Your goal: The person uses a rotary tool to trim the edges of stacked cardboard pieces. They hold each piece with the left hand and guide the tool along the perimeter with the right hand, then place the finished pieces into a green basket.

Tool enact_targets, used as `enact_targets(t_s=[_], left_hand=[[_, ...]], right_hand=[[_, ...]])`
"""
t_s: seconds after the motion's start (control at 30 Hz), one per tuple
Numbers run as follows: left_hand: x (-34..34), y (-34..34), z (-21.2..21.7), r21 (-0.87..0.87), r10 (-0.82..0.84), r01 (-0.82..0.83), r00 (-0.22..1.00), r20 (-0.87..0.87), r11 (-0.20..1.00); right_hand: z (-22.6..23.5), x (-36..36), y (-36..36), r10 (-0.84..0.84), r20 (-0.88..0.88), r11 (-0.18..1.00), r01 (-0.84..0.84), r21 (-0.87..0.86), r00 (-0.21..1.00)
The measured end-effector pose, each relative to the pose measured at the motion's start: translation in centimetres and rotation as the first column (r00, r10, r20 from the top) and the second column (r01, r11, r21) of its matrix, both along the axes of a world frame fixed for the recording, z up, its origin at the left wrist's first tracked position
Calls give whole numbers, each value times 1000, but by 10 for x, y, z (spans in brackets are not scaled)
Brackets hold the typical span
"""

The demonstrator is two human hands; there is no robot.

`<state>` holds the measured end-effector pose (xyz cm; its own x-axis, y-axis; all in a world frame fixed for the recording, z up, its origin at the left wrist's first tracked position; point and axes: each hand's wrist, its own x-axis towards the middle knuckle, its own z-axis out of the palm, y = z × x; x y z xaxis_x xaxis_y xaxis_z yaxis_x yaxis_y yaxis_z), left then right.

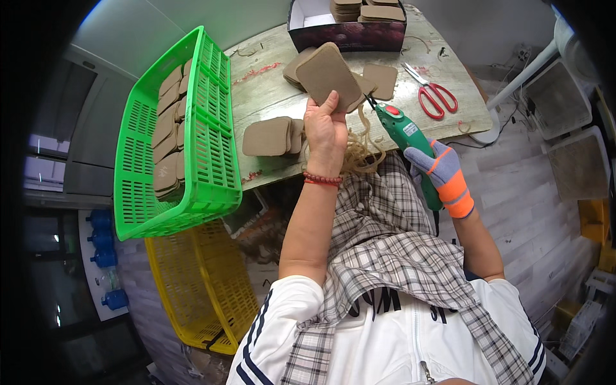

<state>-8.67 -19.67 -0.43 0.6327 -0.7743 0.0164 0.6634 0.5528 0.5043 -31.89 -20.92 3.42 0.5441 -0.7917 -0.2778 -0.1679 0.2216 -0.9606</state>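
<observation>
Just above the centre of the frame, the bare left hand (326, 131) pinches a brown rounded pad (328, 76) by its lower edge, holding it upright over the surface (269, 90). To its right, the gloved right hand (446, 174) is clenched around a green electric cutter (405, 133), its tip touching the pad's right edge. Red scissors (435, 95) lie upper right; a green basket (173, 141) of pads sits at left.
</observation>
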Motion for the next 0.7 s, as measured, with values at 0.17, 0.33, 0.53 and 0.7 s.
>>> enact_targets(t_s=[0.17,0.33,0.53,0.7], left_hand=[[-12,2,4,-1,-11,11,1000,-22,1000],[-26,8,5,62,-46,46,999,2,997],[-39,23,-10,117,-133,123,988,83,985],[-44,33,-16,121,-208,192,968,138,974]], right_hand=[[7,-1,3,16,-53,999,-18,-39,998],[7,-3,2,-14,2,998,14,-59,1000],[20,-1,3,-60,15,998,61,-36,998],[29,-8,-3,-64,-8,986,62,-153,998]])
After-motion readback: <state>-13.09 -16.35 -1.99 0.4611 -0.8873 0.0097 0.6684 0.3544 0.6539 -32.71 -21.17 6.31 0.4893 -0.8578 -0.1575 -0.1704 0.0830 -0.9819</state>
